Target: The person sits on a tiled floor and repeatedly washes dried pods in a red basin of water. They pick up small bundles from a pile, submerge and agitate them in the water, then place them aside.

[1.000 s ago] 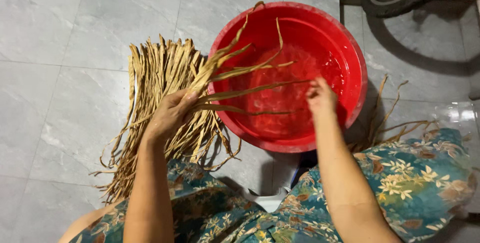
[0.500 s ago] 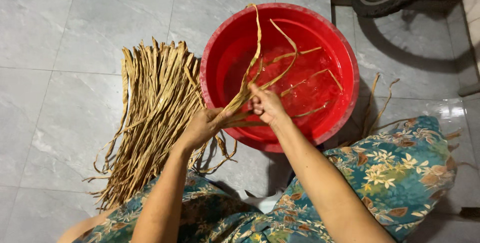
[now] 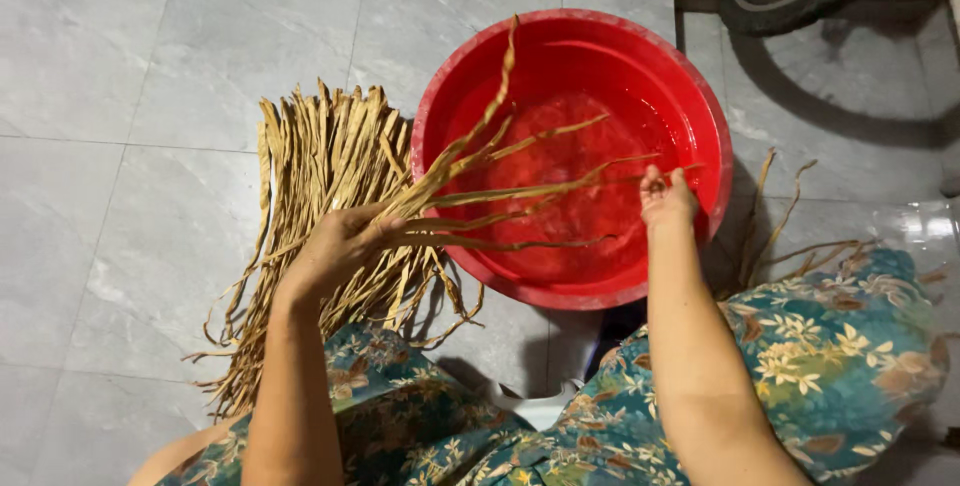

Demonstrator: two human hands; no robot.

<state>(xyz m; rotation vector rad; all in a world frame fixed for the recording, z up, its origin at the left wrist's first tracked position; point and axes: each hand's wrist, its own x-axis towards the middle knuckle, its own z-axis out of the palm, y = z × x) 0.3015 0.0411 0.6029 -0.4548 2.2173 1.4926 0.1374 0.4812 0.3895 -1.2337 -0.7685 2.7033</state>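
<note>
Gripping a fan of dried strips [image 3: 500, 186] over the red basin [image 3: 700, 96], the left hand [image 3: 335, 246] stays closed; the right hand [image 3: 665, 196] pinches one tip. Seemingly much is left: the floor pile [image 3: 320, 146] looks large.

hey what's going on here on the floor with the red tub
A person sits over a red basin holding water on a grey tiled floor. The left hand grips a bunch of long dried strips fanned out over the basin. The right hand pinches the tip of one strip above the water. A larger pile of the same strips lies on the floor left of the basin, and a few loose ones lie to its right.
</note>
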